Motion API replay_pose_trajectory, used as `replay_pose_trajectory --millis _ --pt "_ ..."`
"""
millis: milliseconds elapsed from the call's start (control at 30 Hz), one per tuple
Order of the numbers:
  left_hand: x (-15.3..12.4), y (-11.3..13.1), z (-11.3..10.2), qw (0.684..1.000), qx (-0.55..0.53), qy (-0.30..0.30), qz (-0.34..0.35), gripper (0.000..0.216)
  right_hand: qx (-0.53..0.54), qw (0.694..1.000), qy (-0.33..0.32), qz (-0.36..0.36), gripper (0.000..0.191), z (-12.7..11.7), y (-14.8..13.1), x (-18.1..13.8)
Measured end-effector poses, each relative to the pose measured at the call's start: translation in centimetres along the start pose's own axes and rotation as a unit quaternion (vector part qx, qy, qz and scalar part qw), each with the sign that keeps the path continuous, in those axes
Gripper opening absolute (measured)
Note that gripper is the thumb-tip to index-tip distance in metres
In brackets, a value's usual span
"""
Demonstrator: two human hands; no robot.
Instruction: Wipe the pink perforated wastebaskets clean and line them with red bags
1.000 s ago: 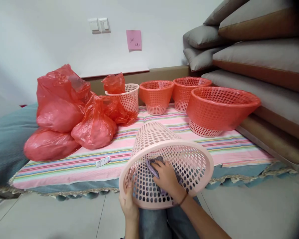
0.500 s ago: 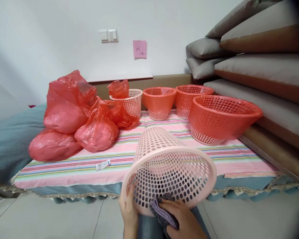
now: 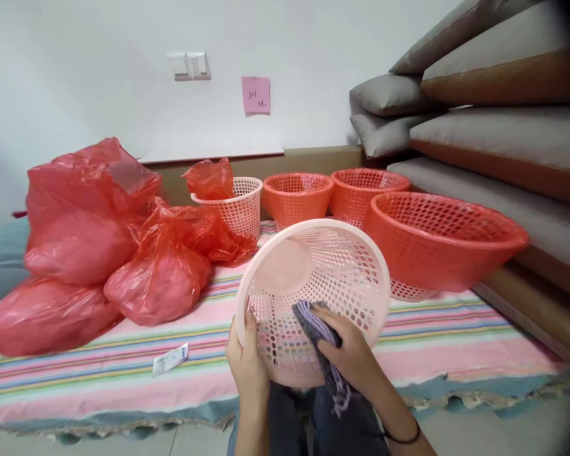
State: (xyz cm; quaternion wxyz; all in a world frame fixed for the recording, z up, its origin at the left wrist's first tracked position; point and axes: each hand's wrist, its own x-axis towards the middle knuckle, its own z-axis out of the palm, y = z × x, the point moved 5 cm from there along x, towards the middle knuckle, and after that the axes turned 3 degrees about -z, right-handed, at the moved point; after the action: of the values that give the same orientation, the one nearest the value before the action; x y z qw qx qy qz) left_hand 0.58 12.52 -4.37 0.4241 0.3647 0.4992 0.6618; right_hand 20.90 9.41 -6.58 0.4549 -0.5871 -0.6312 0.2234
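A pale pink plastic mesh basket point(image 3: 285, 266) is tilted with its mouth toward me, so its round solid bottom shows inside. My left hand point(image 3: 249, 354) grips its rim at the lower left, thumb inside. In my right hand point(image 3: 344, 345) is a folded grey and purple striped cloth point(image 3: 320, 332), held inside the mouth against or close to the mesh wall. A loose frayed end of the cloth hangs below the rim. The basket is above my lap, in front of the striped sheet point(image 3: 209, 386).
Several red plastic bags point(image 3: 161, 285), filled, lie at the left. Behind stand a pink basket point(image 3: 244, 209) with a red bag in it and three red-lined baskets point(image 3: 299, 193). Grey cushions point(image 3: 494, 139) are stacked at the right. A white label point(image 3: 171, 360) lies on the sheet.
The held basket has been tipped up, so its inside and bottom face me more. My right hand with the cloth has moved up and deeper inside. The view has come closer.
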Motion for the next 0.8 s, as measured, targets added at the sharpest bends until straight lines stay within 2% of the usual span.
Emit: replay_pose_trajectory --millis 100,167,267,400,500,567,667,800 --pt "4.0 0.5 2.7 0.999 0.021 0.008 0.044 0.058 -0.017 0.998 0.061 -0.021 0.056 0.2 1.7 6.6" --pt "6.6 -0.2 3.8 0.998 0.036 0.002 0.06 0.059 -0.022 0.998 0.064 -0.019 0.054 1.1 3.1 10.6" --pt "9.4 -2.9 4.5 0.999 0.029 -0.01 0.043 0.063 -0.024 0.999 0.037 -0.004 0.05 3.2 5.1 15.5" --pt "10.4 -7.8 4.5 0.998 -0.056 -0.01 -0.025 0.069 -0.055 0.998 0.0 -0.005 0.047 6.7 7.3 20.1" --pt "10.2 -10.4 4.8 0.993 -0.093 0.0 -0.069 0.068 -0.114 0.993 -0.015 0.009 0.05 9.2 9.0 21.9" --pt "10.4 -11.3 5.2 0.993 -0.087 -0.011 -0.073 0.067 -0.17 0.984 -0.019 0.045 0.052 10.4 10.2 22.4" --pt "10.8 -11.8 5.6 0.997 -0.055 -0.041 -0.038 0.064 -0.22 0.97 -0.027 0.103 0.054 11.4 11.6 22.2" --pt "11.0 -12.3 5.1 0.999 -0.032 -0.019 0.018 0.06 -0.215 0.971 -0.038 0.097 0.055 11.7 11.9 21.1"
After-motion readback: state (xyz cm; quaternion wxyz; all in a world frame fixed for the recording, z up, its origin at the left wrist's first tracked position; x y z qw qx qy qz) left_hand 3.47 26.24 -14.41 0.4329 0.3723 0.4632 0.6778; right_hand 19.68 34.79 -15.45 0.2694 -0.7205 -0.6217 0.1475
